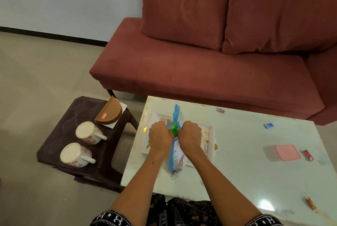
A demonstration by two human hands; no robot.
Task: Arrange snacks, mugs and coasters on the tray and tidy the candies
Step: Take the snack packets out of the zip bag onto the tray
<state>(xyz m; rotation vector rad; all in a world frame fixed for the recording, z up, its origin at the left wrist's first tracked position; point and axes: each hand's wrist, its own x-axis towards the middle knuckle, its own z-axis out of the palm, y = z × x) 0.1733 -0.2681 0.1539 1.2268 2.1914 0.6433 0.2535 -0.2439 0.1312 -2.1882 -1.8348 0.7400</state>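
Note:
A blue and white snack packet (176,158) stands on edge over the white tray (210,134) on the pale table. My left hand (160,139) and my right hand (190,138) both grip the packet from opposite sides at its green middle. Two white mugs with red flowers (90,132) (75,154) lie upside down on a dark side stool. Brown coasters (109,113) lean in a holder on that stool. Loose candies lie on the table: an orange and blue one (220,110), a blue one (268,125), a red one (308,155) and an orange one (311,203).
A pink square lidded box (287,152) sits on the table (237,171) at the right. The dark stool (60,129) stands left of the table. A red sofa (200,61) runs along the table's far edge.

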